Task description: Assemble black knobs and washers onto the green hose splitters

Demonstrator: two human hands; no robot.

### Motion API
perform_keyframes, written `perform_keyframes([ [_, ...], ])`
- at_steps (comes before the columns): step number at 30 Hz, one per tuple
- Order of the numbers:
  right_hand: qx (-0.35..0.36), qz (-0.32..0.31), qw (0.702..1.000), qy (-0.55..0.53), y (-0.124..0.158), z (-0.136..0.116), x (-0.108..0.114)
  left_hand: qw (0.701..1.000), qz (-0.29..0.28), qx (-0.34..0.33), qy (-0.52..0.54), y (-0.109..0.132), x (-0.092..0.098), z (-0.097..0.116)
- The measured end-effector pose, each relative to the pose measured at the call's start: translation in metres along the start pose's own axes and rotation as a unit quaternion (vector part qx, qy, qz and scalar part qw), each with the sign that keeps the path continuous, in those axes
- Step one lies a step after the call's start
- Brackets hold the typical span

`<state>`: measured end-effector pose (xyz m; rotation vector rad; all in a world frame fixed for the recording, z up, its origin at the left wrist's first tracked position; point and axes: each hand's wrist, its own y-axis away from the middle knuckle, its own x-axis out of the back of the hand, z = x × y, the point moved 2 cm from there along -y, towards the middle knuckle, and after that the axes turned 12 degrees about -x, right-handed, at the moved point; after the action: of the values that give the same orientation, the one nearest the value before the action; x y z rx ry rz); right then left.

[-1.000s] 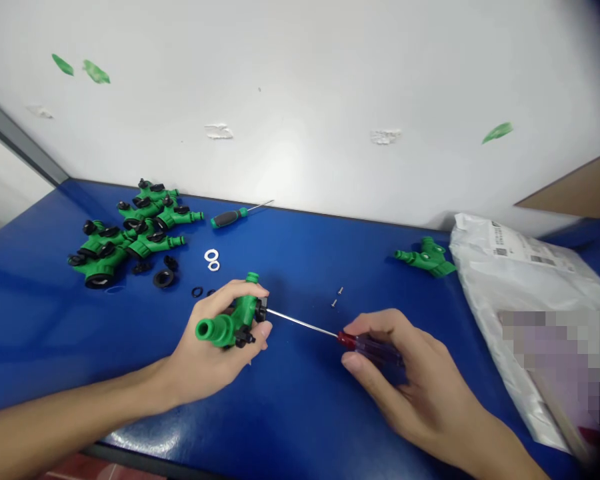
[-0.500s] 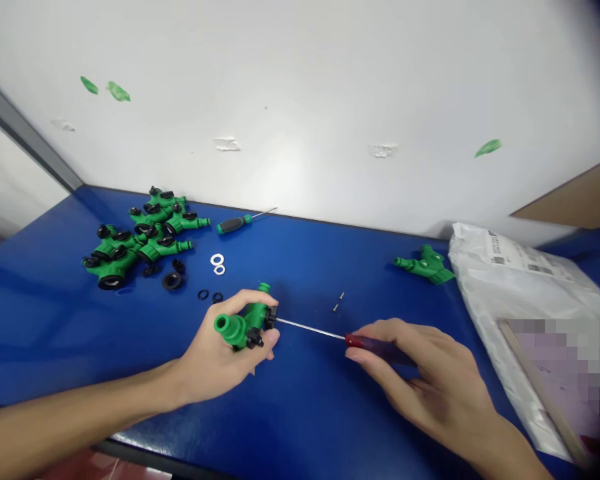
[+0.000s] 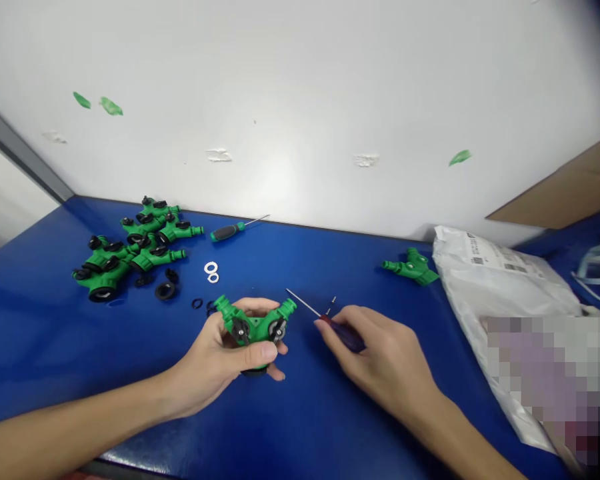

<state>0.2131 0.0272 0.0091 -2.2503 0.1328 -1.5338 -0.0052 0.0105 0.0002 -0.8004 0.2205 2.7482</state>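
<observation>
My left hand (image 3: 225, 353) is closed round a green Y-shaped hose splitter (image 3: 256, 328). Its two spouts point up and outward, and a black valve knob with a screw at its centre sits on each branch. The thumb presses across the splitter's front. To the right, my right hand (image 3: 375, 353) grips a screwdriver (image 3: 347, 333) with a dark red and blue handle. The screwdriver's thin shaft points up and left, its tip apart from the splitter. Two small screws (image 3: 333, 300) lie just beyond the shaft.
Several assembled green splitters (image 3: 105, 277) are heaped at the left. Near them lie a black ring (image 3: 165, 291), white washers (image 3: 211, 268) and a green-black screwdriver (image 3: 227, 232). At the right are a green splitter body (image 3: 411, 267) and a white plastic bag (image 3: 480, 287). A white wall (image 3: 300, 80) stands behind.
The screwdriver tip has come away from the splitter's knob, and my right hand has moved left. My left hand has turned the splitter so both knobs face me.
</observation>
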Motion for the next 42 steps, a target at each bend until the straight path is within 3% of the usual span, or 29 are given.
perform_keyframes([
  [5, 0.043, -0.014, 0.994, 0.095, 0.009, -0.016, -0.015, 0.997, 0.052, 0.043, 0.043, 0.002, -0.001, -0.001],
  [10, 0.042, -0.019, 0.992, 0.116, 0.012, -0.021, -0.017, 0.996, 0.063, 0.053, 0.041, 0.001, -0.001, 0.0],
  [16, 0.023, -0.065, 0.992, 0.11, 0.013, -0.02, -0.018, 0.998, 0.039, 0.051, 0.0, 0.002, 0.0, 0.0],
  [21, -0.01, -0.062, 0.996, 0.068, 0.008, -0.01, -0.012, 0.998, -0.033, 0.048, -0.018, 0.003, -0.001, -0.004],
  [25, -0.027, -0.04, 0.999, -0.024, -0.019, -0.006, -0.003, 0.995, -0.057, 0.075, -0.028, 0.002, -0.001, -0.01],
  [29, 0.04, -0.126, 0.987, -0.096, -0.066, -0.037, -0.003, 0.996, -0.037, 0.066, -0.036, -0.001, -0.002, -0.01],
  [31, 0.106, -0.201, 0.97, -0.092, -0.089, -0.063, -0.012, 0.997, -0.029, 0.061, -0.041, -0.001, -0.003, -0.009],
  [35, 0.189, -0.286, 0.937, -0.069, -0.122, -0.106, -0.043, 0.996, -0.03, 0.074, -0.038, 0.001, -0.004, -0.005],
  [39, 0.24, -0.343, 0.908, -0.033, -0.133, -0.121, -0.07, 0.996, -0.02, 0.09, -0.007, 0.002, -0.004, -0.003],
  [42, 0.242, -0.336, 0.91, -0.028, -0.136, -0.121, -0.077, 0.995, -0.025, 0.098, -0.006, 0.002, -0.004, -0.003],
])
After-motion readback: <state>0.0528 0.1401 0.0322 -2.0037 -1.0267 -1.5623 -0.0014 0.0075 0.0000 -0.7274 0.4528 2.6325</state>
